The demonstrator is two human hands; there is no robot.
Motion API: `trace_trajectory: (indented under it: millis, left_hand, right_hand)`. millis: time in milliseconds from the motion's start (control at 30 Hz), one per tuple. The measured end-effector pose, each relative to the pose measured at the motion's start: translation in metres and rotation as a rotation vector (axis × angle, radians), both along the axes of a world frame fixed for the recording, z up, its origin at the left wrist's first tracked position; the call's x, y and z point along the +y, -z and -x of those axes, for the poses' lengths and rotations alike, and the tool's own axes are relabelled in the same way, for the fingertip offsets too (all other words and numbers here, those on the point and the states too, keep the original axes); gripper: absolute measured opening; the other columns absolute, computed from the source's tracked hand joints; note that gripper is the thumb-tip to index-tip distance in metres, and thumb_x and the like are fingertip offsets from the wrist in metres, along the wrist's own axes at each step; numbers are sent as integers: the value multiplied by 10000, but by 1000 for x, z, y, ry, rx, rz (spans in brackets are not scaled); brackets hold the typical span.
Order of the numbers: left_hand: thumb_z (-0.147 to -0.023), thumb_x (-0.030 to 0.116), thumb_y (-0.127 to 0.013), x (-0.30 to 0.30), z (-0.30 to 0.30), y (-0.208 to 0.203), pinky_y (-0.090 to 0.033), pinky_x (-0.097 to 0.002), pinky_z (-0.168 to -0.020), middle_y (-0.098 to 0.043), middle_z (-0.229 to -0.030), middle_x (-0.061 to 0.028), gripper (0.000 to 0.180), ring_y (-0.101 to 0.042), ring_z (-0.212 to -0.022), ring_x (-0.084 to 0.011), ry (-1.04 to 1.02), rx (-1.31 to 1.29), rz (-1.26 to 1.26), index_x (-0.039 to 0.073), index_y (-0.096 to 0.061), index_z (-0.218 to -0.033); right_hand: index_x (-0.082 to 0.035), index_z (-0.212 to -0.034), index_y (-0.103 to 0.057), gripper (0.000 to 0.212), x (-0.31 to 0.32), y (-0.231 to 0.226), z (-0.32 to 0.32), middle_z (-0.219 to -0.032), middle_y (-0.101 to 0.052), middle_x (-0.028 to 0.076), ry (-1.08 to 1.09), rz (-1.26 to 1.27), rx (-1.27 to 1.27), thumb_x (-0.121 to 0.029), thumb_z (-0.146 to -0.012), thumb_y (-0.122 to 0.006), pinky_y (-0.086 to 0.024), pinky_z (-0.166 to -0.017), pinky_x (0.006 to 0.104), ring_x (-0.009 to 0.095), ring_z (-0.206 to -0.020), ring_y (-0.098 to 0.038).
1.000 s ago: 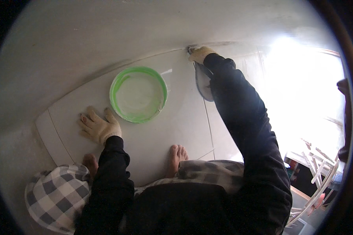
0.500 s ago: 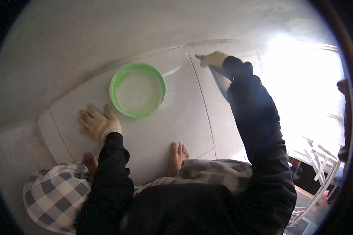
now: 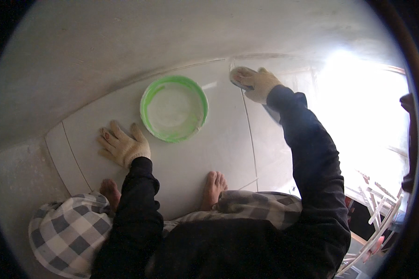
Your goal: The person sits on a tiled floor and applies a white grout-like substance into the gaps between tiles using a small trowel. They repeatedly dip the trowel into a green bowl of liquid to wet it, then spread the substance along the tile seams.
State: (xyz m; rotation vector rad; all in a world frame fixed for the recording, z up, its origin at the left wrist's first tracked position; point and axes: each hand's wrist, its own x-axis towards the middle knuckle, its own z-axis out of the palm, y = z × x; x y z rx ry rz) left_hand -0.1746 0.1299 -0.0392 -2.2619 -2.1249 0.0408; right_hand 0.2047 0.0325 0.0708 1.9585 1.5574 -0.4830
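My left hand (image 3: 125,145), in a cream knit glove, lies flat on the glossy white tiles (image 3: 214,139), fingers spread, left of a round green container (image 3: 174,139). White residue coats the container's inside. Farther out on the right, my gloved right hand (image 3: 264,85) grips a rounded, flat greyish pad (image 3: 243,77) by the joint near the wall. Its exact kind is unclear. The pad sits over the far end of the dark tile joint (image 3: 250,132); whether it presses on the tile cannot be made out.
A bare grey plaster wall (image 3: 139,37) curves along the far side. My bare feet (image 3: 214,188) rest on the tiles close to me. Strong glare washes out the right side, where white wooden bars (image 3: 381,214) stand at a lower opening.
My right hand has turned, showing the pad's broad face instead of its thin edge, and sits slightly lower. The whole scene has shifted a little right as the view moved; my left hand stays flat.
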Motion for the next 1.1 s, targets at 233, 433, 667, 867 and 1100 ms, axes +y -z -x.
trace_trajectory:
  millis: [233,433,667,867,1100]
  left_hand:
    - [-967,513,-493,5,0,-5,-208,-611,-1133,-364,-1502,-179,603,-266,-1437,-356,-7,29,-19,173,-362,-1447]
    - [-963,515,-500,3,-2,-10,-228,-608,-1116,-381,-1489,-188,606,-275,-1434,-357,13,5,13,161,-375,-1438]
    - [-973,544,-460,1,-1,-2,-217,-607,-1126,-344,-1515,-176,614,-241,-1452,-353,-3,24,15,176,-363,-1454]
    - [-978,548,-449,2,-2,-5,-223,-617,-1126,-344,-1523,-148,617,-233,-1457,-341,-26,33,33,188,-346,-1469]
    - [-978,542,-450,5,-1,-4,-233,-616,-1119,-364,-1510,-150,629,-256,-1442,-350,-7,79,27,180,-335,-1479]
  right_hand:
    - [-453,-1373,-500,562,42,2,-4,-1246,-647,40,-353,133,-173,-190,-884,-592,-491,-968,451,328,-1210,-548]
    - [-355,-1408,-502,626,26,-12,-46,-1203,-664,104,190,187,-91,-153,-820,-565,-539,-918,422,326,-1071,-644]
    - [-91,-1158,-668,434,29,-13,-70,-859,-650,194,-180,134,135,-300,-787,-588,-550,-777,431,321,-801,-638]
    - [-62,-1102,-676,377,61,50,-72,-1034,-705,183,-286,166,40,-317,-854,-553,-544,-808,471,370,-941,-686]
    - [-83,-1214,-638,499,33,29,-30,-1026,-695,215,-120,553,35,-376,-812,-594,-556,-789,472,356,-921,-693]
